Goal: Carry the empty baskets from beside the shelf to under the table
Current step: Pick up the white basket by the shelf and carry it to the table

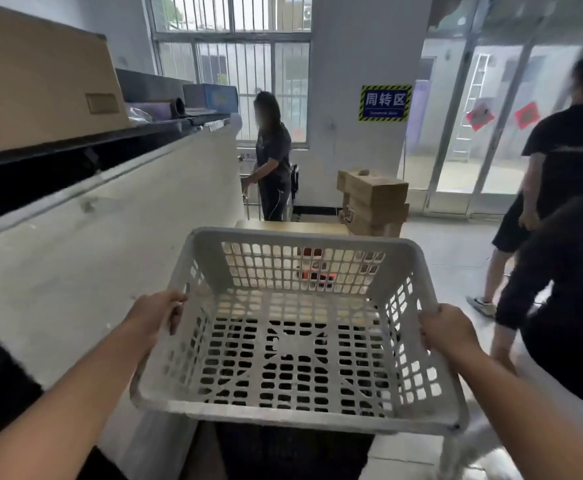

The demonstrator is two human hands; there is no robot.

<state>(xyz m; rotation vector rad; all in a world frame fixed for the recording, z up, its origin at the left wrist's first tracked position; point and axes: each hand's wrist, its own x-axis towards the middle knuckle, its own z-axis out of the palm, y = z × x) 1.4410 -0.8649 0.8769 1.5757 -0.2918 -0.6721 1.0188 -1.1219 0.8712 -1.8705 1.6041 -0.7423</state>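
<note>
We hold a white perforated plastic basket [300, 327] out in front of us at about waist height, and we take it as our landmark. Our left hand [158, 315] is closed over the basket's left rim, fingers curled inside the wall; our right hand [447, 329] is closed over the right rim the same way. Both grip about midway along the side rims, so neither is nearer the load. The basket is empty, its long axis runs away from us, and it tilts slightly down toward its far end.

Just left of the basket stands a long pale partition wall [117, 230] with a dark shelf ledge [75, 147] above it bearing a large brown cardboard box [40, 81]. Beyond the far rim we see a light wooden desk top [290, 226], and past it a stack of cardboard cartons [375, 202]. A person in dark clothes [272, 161] stands beyond the desk; two more people [560, 202] cross close on the basket's right.

We judge the carry to be under way, with the desk straight ahead. The left wall is close and the right side is crowded, so open floor lies mainly forward.
</note>
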